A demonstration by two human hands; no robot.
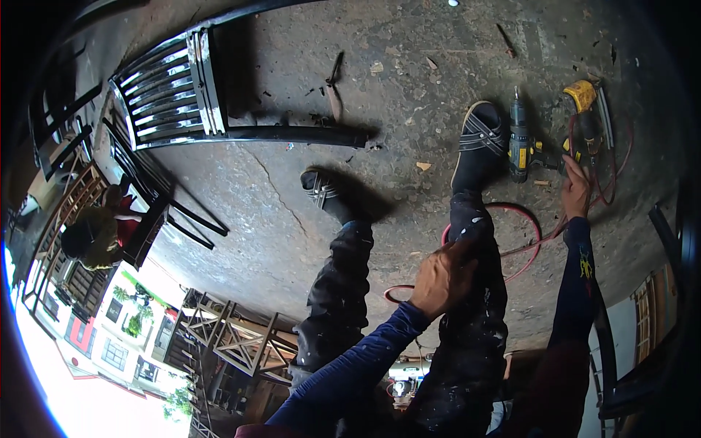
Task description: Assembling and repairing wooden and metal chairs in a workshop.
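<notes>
My left hand (442, 279) lies over my right leg, its fingers spread along the dark trouser and partly lost in shadow. Low at the right, my right hand (576, 191) reaches down with its fingers stretched out. Its fingertips are at the base of a black and yellow cordless drill (519, 146), which lies on the floor beside my right shoe; whether they touch it I cannot tell. Just beyond that hand lies a yellow and black air nailer (582, 98), joined to a red hose (539, 244) that loops around behind my right leg.
A glossy black slatted chair frame (171, 87) lies at the upper left. Further left, another person (98, 230) is among more dark chair parts. Wooden frames (244, 339) stand at the lower left. Wood scraps (334, 102) litter the concrete floor (409, 66). Dark curved pieces (664, 226) are at the right.
</notes>
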